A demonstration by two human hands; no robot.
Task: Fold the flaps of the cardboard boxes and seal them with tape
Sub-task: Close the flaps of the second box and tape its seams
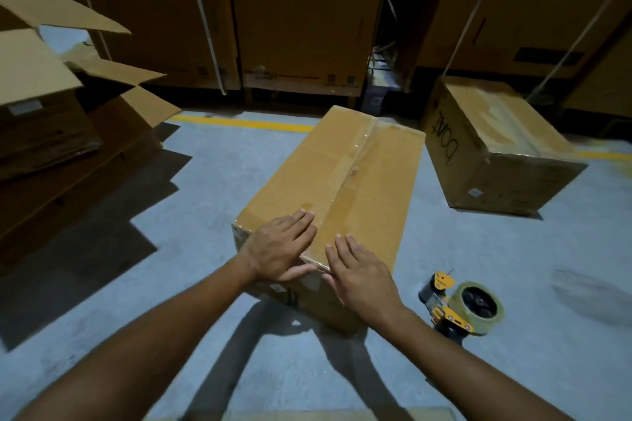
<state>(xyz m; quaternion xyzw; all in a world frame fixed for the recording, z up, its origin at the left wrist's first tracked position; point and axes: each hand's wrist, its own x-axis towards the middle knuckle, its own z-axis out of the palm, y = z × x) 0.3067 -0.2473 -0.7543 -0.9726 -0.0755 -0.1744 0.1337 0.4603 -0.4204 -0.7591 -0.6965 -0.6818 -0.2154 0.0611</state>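
Tape of a clear, glossy kind [345, 174] runs along the centre seam of the long brown cardboard box [372, 202], which lies on the grey floor [205, 198] with its flaps folded shut. Left hand [277, 249] and right hand [359, 280] lie flat with straight fingers on that box's near end, either side of the seam, holding nothing; I judge this a smoothing-down. Right of the box rests the yellow-and-black tape dispenser [458, 304]; beyond that, a second taped brown box [496, 154]. Left of the long box, open-flapped brown boxes [68, 106] seem not yet done.
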